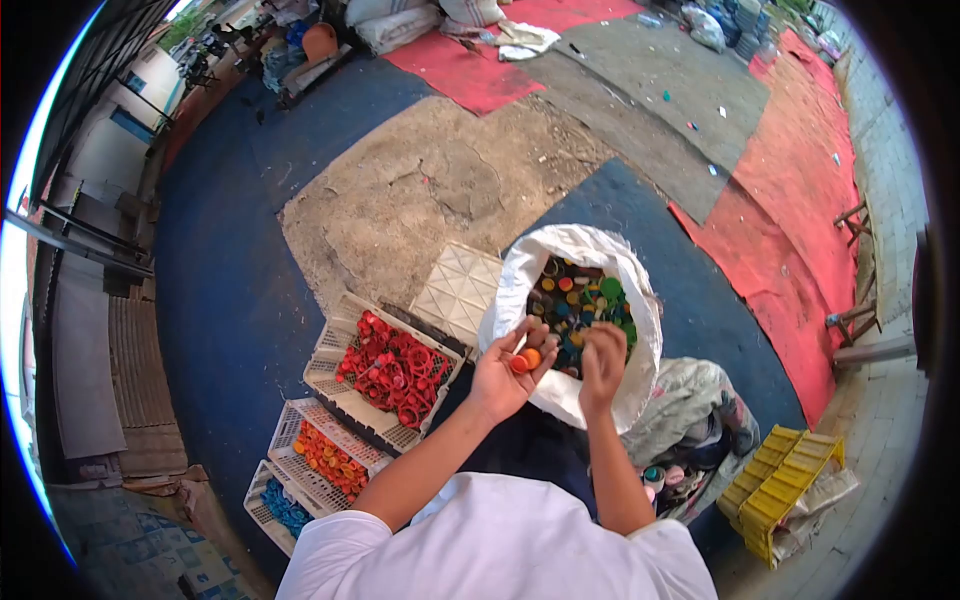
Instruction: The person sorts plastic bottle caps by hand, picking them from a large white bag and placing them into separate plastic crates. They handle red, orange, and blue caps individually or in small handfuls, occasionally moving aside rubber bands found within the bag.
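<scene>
My left hand (513,372) is palm up at the near left rim of a white woven sack (637,275), cupping orange bottle caps (526,360). My right hand (602,362) hangs over the sack's mouth with its fingers curled together; what they hold, if anything, is hidden. Inside the sack lie many mixed plastic caps (570,290), among them yellow, green, red and dark ones. To the left of my left hand stands a white crate of red caps and rings (395,368). Nearer my body are crates with orange caps (330,458) and blue caps (284,505).
A pale overturned crate (457,290) lies left of the sack. At right are an open sack (690,395) with assorted items and a yellow crate (775,485) by the wall. Blue sheeting (230,300) and red sheeting (770,230) cover parts of the ground. Filled sacks (395,25) sit far back.
</scene>
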Demonstrator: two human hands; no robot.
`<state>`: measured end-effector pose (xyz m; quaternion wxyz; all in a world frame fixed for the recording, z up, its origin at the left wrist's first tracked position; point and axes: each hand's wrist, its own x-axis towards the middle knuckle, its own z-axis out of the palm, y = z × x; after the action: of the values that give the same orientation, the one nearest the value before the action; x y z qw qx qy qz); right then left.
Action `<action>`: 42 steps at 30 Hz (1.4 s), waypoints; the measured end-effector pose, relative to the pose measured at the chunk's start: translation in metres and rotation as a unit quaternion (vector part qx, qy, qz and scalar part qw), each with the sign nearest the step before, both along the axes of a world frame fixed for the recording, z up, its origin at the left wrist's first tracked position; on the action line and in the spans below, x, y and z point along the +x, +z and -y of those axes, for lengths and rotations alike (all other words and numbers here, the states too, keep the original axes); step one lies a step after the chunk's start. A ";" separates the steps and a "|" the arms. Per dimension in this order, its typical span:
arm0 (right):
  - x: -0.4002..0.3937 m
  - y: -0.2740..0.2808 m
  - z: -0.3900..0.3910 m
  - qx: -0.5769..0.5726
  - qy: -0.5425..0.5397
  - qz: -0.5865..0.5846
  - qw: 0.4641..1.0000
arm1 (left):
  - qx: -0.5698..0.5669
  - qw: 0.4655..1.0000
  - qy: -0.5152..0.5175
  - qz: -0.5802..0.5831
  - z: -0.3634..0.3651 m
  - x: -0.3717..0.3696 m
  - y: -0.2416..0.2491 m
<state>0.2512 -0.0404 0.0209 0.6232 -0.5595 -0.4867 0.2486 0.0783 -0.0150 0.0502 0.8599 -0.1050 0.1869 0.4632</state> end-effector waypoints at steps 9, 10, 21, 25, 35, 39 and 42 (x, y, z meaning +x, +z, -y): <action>0.055 -0.157 -0.088 -0.285 0.004 0.336 0.898 | -0.027 0.999 0.017 -0.021 0.035 -0.053 0.005; 0.053 -0.165 -0.098 -0.256 -0.010 0.358 0.898 | -0.033 0.999 0.019 -0.021 0.037 -0.055 0.003; 0.024 -0.199 -0.156 -0.227 0.010 0.510 0.829 | -0.015 0.999 0.005 -0.045 0.034 -0.058 0.020; 0.024 -0.196 -0.162 -0.211 -0.032 0.507 0.835 | -0.028 0.996 -0.002 -0.082 0.030 -0.055 0.024; 0.028 -0.180 -0.155 -0.207 0.031 0.560 0.802 | -0.019 0.997 -0.027 -0.070 0.022 -0.039 0.037; 0.019 -0.188 -0.167 -0.193 0.013 0.613 0.766 | -0.018 0.995 -0.046 -0.087 0.024 -0.037 0.038; 0.023 -0.199 -0.175 -0.195 0.044 0.614 0.764 | -0.032 0.996 -0.047 -0.072 0.026 -0.040 0.034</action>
<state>0.2746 0.1342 -0.1784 0.0576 -0.6801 -0.7302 -0.0314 0.0378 -0.0414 0.0847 0.8614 -0.0898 0.2672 0.4226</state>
